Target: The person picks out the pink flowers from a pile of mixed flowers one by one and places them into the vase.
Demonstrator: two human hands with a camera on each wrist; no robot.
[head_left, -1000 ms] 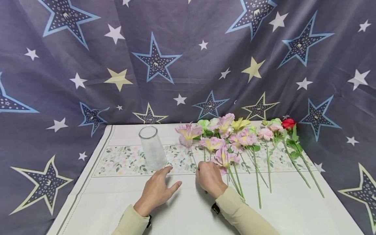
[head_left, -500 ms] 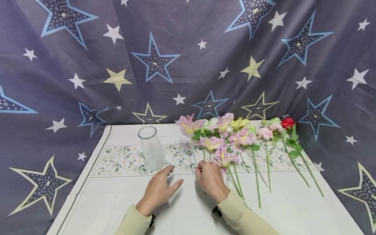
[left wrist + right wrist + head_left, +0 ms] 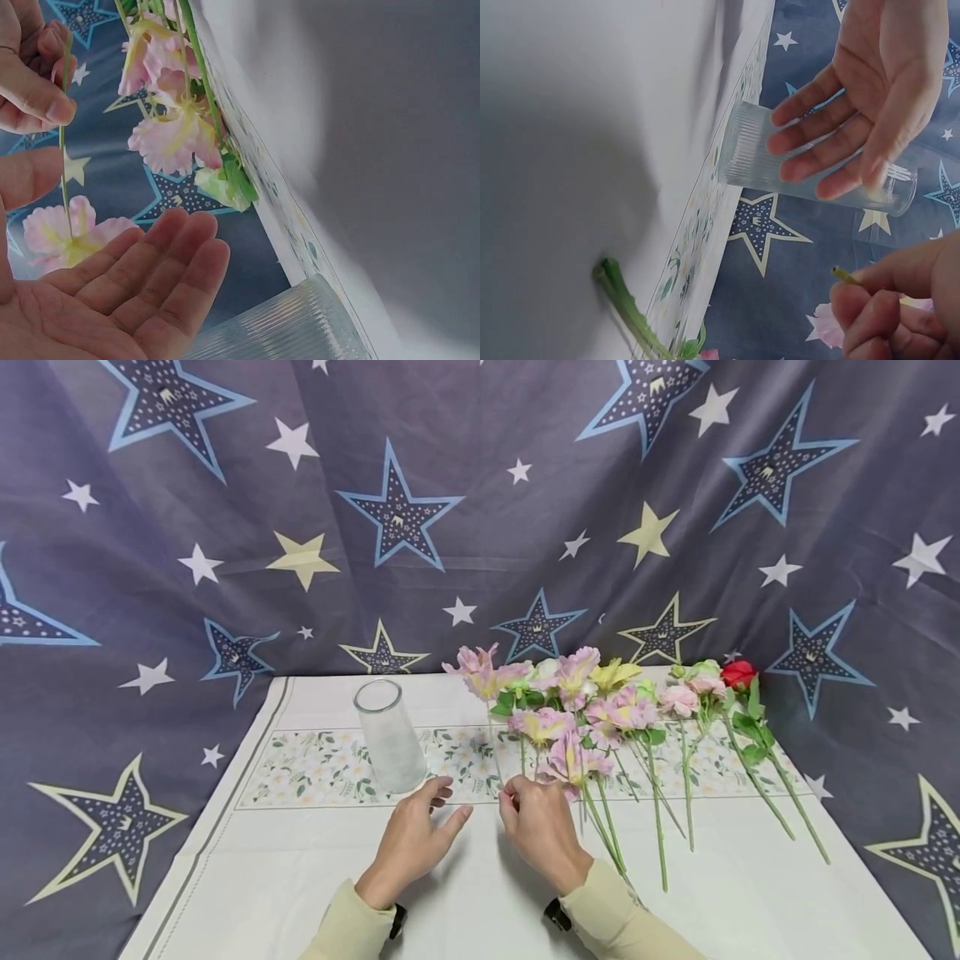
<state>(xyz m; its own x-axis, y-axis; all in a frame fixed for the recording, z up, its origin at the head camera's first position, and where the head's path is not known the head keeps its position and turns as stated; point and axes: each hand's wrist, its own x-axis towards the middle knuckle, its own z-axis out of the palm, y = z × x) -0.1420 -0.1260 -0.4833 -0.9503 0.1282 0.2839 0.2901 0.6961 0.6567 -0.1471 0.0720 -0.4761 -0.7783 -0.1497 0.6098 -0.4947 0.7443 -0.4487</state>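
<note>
— Held what in the right hand [image 3: 546, 831]?
— Pinched one pink flower [image 3: 483, 675] by its stem [image 3: 64, 176], between thumb and fingers, near the lower end. Pointed its blossom to the far side, at the left of the other flowers [image 3: 573, 762] on the counter [image 3: 262, 885].
— And in the left hand [image 3: 411, 837]?
— Held nothing; showed fingers apart and relaxed, just near of the glass vase [image 3: 390, 739], upright on the floral strip [image 3: 300, 768].
— Reached which step?
— Reached, by judgement, the handling of this single stem. Called next, probably, for firm pinching and careful moving past the neighbouring blossoms.
</note>
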